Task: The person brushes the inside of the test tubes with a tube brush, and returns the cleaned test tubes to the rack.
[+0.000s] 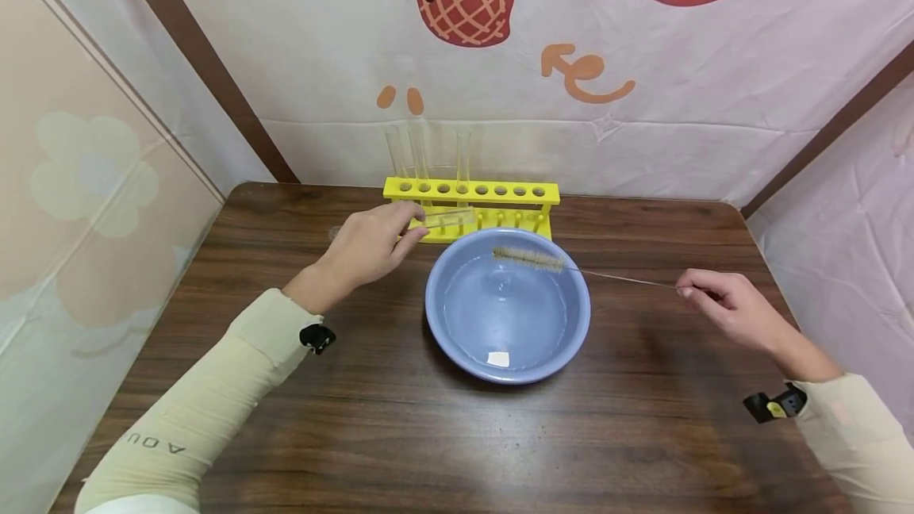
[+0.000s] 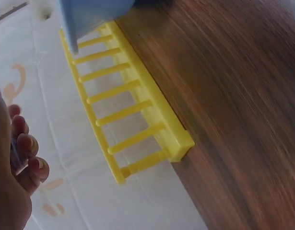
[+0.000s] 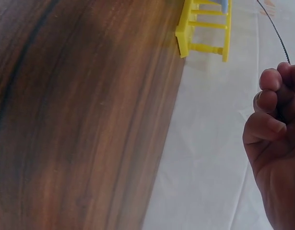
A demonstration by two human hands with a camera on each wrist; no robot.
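Note:
In the head view my left hand (image 1: pixel 367 243) grips a clear glass test tube (image 1: pixel 451 218) lying nearly level, one end toward the right, in front of the rack. The left wrist view catches only a bit of that tube (image 2: pixel 17 158) between the curled fingers. My right hand (image 1: pixel 731 309) pinches the thin wire handle (image 1: pixel 628 279) of a test tube brush. Over the back of the blue basin (image 1: pixel 437 316), the brush's tan bristles (image 1: pixel 528 259) point left, apart from the tube. In the right wrist view, my right hand (image 3: pixel 277 129) holds the twisted wire (image 3: pixel 277 33).
Behind the basin stands a yellow test tube rack (image 1: pixel 500 190), with three clear tubes upright in its left half, one being this test tube (image 1: pixel 463 157). Water appears to fill part of the basin. Printed cloth (image 1: pixel 343 46) hangs behind the brown wooden table (image 1: pixel 400 435).

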